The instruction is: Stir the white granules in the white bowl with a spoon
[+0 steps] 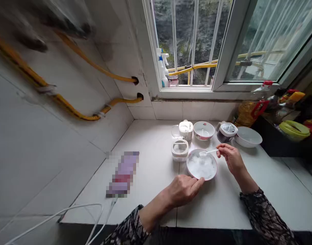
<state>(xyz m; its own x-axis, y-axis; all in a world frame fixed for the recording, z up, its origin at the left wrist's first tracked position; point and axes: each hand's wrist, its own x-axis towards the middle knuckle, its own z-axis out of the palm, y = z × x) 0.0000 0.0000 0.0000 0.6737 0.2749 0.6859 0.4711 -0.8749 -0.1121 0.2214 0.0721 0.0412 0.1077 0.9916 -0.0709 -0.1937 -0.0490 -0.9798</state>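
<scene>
Fingers of the right hand pinch a white plastic spoon over the bowl of white powder, its tip inside the rim. The left hand grips the bowl's near edge. A lidded square container sits just beside the bowl.

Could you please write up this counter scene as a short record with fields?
left hand: at the near rim of the bowl of white contents
right hand: holding a small white spoon
bowl of white contents: on the counter, spoon tip over it
beside that bowl: clear-sided container with pale lid
behind: floral bowl, dark-filled jar, plain white bowl
far right: oil bottle with red handle
window: barred, above the counter
</scene>
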